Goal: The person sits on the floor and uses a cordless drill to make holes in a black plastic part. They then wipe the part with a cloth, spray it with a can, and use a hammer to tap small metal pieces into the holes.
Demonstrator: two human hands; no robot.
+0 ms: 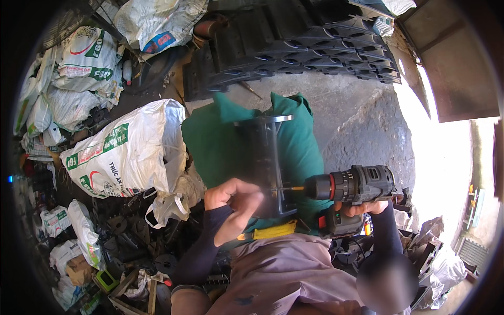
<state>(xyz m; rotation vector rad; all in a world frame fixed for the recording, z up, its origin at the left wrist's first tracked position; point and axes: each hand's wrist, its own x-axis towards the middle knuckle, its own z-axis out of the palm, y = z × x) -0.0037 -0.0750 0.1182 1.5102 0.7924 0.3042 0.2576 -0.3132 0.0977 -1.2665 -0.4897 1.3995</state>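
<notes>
Black drill (362, 184) with red ring (332, 187), green cloth (210, 147)

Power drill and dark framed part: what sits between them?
In the head view, a thin gold-coloured bit runs from the drill toward the dark part.

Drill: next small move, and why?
I'd line up the bit before pressing: the right hand holds the drill, its bit pointing left at the dark frame; whether the tip touches is unclear. The left hand is at the frame, seemingly near the bit's line.

Harsh glare right, dimmer left.
</notes>
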